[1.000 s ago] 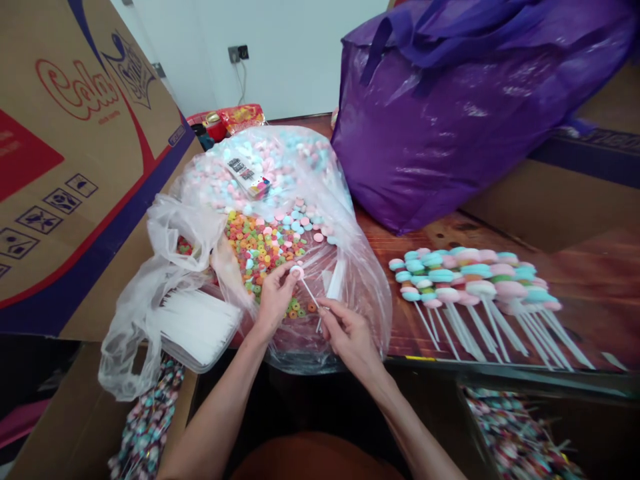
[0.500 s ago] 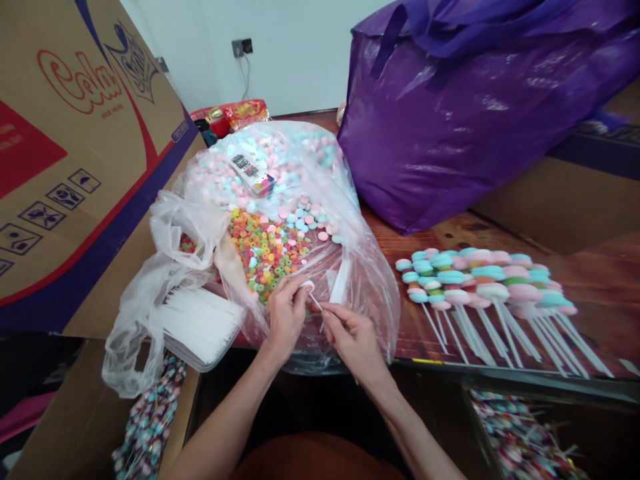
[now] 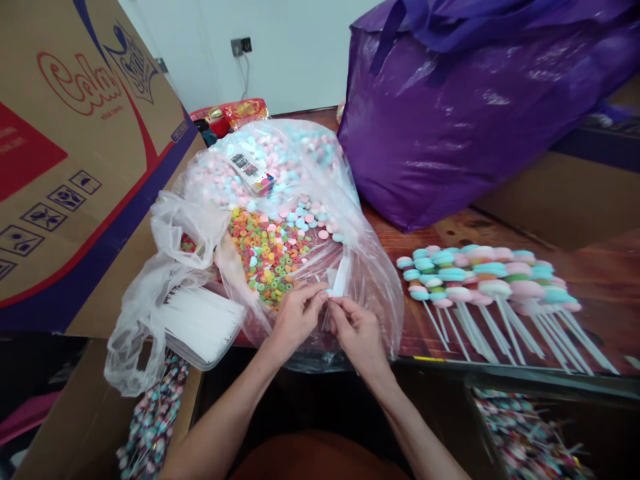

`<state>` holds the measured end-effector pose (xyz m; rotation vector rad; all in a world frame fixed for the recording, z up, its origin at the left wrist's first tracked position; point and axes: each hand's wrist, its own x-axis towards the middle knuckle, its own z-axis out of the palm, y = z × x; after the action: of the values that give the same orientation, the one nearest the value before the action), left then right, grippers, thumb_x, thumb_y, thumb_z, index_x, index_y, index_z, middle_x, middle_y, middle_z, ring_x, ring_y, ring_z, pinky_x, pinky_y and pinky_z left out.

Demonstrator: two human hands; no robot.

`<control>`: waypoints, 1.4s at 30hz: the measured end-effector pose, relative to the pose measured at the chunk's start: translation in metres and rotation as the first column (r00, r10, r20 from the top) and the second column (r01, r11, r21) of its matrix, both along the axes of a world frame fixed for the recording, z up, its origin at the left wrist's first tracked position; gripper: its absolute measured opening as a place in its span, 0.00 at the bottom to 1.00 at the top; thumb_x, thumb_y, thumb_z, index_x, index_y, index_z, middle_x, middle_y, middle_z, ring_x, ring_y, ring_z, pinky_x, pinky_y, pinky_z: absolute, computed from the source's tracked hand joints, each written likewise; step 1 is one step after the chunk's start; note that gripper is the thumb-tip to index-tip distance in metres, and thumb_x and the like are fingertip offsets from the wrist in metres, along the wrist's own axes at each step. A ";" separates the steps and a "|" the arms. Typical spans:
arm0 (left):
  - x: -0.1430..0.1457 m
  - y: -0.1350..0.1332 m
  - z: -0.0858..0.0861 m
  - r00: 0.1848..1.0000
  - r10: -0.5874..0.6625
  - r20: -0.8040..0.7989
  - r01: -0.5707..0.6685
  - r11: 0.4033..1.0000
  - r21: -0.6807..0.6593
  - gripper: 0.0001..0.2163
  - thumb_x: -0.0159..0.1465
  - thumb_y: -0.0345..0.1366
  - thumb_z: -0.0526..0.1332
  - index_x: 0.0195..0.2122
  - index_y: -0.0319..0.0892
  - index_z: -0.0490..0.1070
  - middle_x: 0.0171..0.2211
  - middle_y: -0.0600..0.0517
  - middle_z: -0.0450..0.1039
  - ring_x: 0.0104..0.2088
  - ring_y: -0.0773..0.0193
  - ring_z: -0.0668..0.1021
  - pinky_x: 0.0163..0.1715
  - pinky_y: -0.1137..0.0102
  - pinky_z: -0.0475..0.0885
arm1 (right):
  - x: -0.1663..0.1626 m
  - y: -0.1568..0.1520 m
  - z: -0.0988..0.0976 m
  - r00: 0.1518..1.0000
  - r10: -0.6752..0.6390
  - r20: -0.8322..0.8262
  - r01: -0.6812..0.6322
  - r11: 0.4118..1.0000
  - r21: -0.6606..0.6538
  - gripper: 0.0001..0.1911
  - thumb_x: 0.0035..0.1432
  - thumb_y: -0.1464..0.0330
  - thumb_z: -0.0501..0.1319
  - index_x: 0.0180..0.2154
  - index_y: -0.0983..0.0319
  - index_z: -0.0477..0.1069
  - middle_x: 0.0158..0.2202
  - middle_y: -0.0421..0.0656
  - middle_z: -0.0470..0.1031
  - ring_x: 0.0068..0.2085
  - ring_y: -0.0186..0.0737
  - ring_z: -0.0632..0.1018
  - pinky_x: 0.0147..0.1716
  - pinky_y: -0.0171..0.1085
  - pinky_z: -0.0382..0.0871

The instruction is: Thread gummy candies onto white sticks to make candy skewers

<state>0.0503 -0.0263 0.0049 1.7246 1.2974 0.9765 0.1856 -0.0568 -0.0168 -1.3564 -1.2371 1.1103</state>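
Observation:
My left hand (image 3: 299,315) pinches a small pale round candy (image 3: 328,293), mostly hidden by the fingertips. Close against it, my right hand (image 3: 357,328) has thumb and fingers closed on a thin white stick, which is largely covered now. Both hands are over the front of a clear plastic bag (image 3: 383,293). Just beyond them lie colourful ring-shaped candies (image 3: 267,257) and loose pink and blue round candies (image 3: 310,219). To the right, finished-looking candy skewers (image 3: 493,273) lie in a row, their white sticks toward me.
A tub of white sticks (image 3: 203,327) sits left, beside crumpled plastic bags (image 3: 135,320). A large carton (image 3: 100,167) stands at left, a purple bag (image 3: 460,113) at back right. Below the table edge, boxes hold wrapped candy sticks (image 3: 153,407). A printed card stack (image 3: 251,173) rests on the candies.
My left hand has shifted right with the candy, and the hands have come together. The stick between them, plain before, is now mostly hidden.

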 end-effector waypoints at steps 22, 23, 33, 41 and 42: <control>-0.028 0.062 0.002 0.678 0.267 -0.685 -0.194 0.964 0.183 0.13 0.69 0.35 0.53 0.39 0.47 0.79 0.37 0.48 0.72 0.35 0.60 0.74 0.35 0.69 0.63 | -0.003 -0.004 -0.007 0.998 0.019 0.067 -0.020 1.000 0.016 0.16 0.66 0.56 0.56 0.34 0.61 0.73 0.19 0.36 0.63 0.22 0.34 0.66 0.22 0.32 0.58; -0.026 0.064 0.003 0.670 0.253 -0.698 -0.176 0.967 0.181 0.13 0.69 0.35 0.53 0.40 0.48 0.78 0.37 0.48 0.72 0.35 0.60 0.74 0.34 0.69 0.63 | -0.003 -0.004 -0.007 0.998 0.021 0.066 -0.022 1.000 0.012 0.16 0.66 0.56 0.56 0.34 0.61 0.73 0.19 0.35 0.63 0.22 0.34 0.66 0.22 0.32 0.58; -0.012 0.067 0.005 0.568 0.183 -0.803 -0.063 0.982 0.179 0.15 0.69 0.31 0.51 0.47 0.47 0.76 0.45 0.44 0.70 0.46 0.55 0.72 0.39 0.66 0.66 | -0.003 -0.004 -0.007 0.995 0.029 0.094 -0.031 0.999 0.025 0.16 0.66 0.58 0.55 0.33 0.61 0.72 0.19 0.35 0.63 0.21 0.33 0.66 0.22 0.32 0.58; -0.008 0.063 0.008 0.550 0.134 -0.824 -0.041 0.990 0.134 0.17 0.69 0.28 0.50 0.50 0.44 0.76 0.45 0.41 0.71 0.50 0.49 0.70 0.42 0.64 0.67 | -0.004 -0.003 -0.007 0.997 0.041 0.070 -0.043 0.999 0.020 0.15 0.66 0.58 0.55 0.34 0.61 0.72 0.19 0.35 0.64 0.21 0.33 0.66 0.22 0.32 0.58; -0.007 0.064 0.009 0.552 0.126 -0.824 -0.042 0.991 0.124 0.17 0.68 0.27 0.49 0.49 0.43 0.76 0.45 0.41 0.72 0.50 0.49 0.70 0.41 0.63 0.68 | -0.004 -0.003 -0.008 0.997 0.041 0.072 -0.043 0.999 0.023 0.15 0.66 0.58 0.55 0.34 0.61 0.72 0.19 0.35 0.64 0.21 0.33 0.66 0.21 0.31 0.58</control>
<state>0.0430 0.0381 0.0141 2.3394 1.9529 0.1812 0.1817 -0.0602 -0.0245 -1.3677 -1.3318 1.0806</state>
